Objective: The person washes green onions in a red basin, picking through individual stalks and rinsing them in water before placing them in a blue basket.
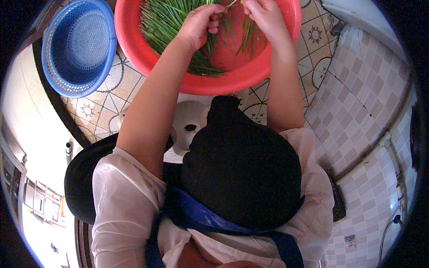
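Observation:
A large red plastic basin point(218, 85) lies before me. A thick heap of long, thin green stalks, apparently garlic chives point(167, 30), fills its left side. My left hand point(202, 25) is over that heap, thumb and forefinger pinched on green stalks. To its right, my right hand point(264, 18) pinches a thin strand that stretches between the two hands. Under the right hand, a small loose bunch of stalks point(248, 37) rests against the basin's red inner surface. The upper picture edge cuts off part of the strand and of the basin.
A blue perforated plastic basket point(47, 63) stands left of the basin on patterned floor tiles point(109, 107). Close in front of my knees point(241, 160) is a whitish object with a dark hole point(186, 129). A tiled wall point(355, 77) runs along the right, with a hose point(383, 238) lower down.

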Tool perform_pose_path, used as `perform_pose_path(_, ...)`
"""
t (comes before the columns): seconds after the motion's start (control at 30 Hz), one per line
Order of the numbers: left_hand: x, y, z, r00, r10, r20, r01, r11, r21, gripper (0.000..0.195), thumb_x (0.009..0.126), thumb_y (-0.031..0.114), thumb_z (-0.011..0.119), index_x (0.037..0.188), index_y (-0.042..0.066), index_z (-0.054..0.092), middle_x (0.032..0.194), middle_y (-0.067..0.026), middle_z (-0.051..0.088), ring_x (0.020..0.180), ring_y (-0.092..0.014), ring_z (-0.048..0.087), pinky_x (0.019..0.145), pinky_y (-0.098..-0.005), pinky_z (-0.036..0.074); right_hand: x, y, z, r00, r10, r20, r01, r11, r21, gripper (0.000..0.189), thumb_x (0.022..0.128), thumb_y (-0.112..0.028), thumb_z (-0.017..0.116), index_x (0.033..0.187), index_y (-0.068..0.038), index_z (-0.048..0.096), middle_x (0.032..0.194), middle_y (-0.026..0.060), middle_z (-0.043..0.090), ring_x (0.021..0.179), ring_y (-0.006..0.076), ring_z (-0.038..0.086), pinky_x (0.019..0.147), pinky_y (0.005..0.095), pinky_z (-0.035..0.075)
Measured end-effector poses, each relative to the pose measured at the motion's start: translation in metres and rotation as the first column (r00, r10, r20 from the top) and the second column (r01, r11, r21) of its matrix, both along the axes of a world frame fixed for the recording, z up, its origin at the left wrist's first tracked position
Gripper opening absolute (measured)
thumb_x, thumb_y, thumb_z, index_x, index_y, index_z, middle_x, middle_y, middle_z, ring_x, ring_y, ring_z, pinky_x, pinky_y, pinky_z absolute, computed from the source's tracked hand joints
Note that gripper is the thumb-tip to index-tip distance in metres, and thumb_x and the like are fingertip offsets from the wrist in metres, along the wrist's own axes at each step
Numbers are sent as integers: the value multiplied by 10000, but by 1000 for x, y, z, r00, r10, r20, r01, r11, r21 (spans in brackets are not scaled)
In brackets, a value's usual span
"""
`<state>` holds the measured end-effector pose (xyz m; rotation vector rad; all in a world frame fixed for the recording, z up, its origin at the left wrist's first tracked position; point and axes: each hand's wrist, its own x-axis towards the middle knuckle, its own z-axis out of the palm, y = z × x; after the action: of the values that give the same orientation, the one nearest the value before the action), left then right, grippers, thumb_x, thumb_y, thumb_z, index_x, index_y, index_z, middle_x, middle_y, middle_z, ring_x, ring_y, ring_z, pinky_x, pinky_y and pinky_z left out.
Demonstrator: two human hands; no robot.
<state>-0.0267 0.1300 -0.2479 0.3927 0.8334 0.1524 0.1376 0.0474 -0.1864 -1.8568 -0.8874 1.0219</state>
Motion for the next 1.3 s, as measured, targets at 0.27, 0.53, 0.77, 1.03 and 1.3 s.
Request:
perform_pose_path(0.27,-2,2,-3,1000,-14,-4,14,999,-48,171,846,186,592,941,45,614,684,53,386,562,-67,305,490,-224,257,-11,3,21,827,-343,-445,394,919,25,96,953,-111,466,910,-55,530,793,38,603,614,90,519,535,219,418)
perform_pose_path(0.53,1,-6,-3,999,-51,8,50,993,107,142,865,192,640,956,82,635,680,77,421,562,-42,344,481,-213,261,-17,8,31,996,-86,34,85,996,31,133,895,-71,572,972,9,645,848,69,675,672,130,611,588,246,481)
perform_pose_path(0.77,3,-21,-5,992,-104,-67,124,856,502,177,869,198,656,995,73,666,821,36,628,720,-38,532,625,-220,438,-30,26,43,958,80,276,-23,978,-205,179,826,-131,642,896,25,697,793,150,700,723,224,678,658,324,520)
perform_pose_path(1.03,6,-26,11,993,-102,-60,118,813,571,160,831,194,668,912,56,682,774,26,630,683,-50,540,628,-236,457,-17,23,11,986,-15,166,26,998,-61,144,824,-113,604,800,20,654,698,74,645,639,158,611,596,303,481)
perform_pose_path(1.3,2,-4,27,969,-235,77,235,972,9,161,840,199,552,975,111,558,842,21,533,722,-89,458,588,-258,355,14,11,-18,907,-314,282,285,948,139,183,857,-138,482,801,1,587,669,83,549,646,170,537,620,317,437)
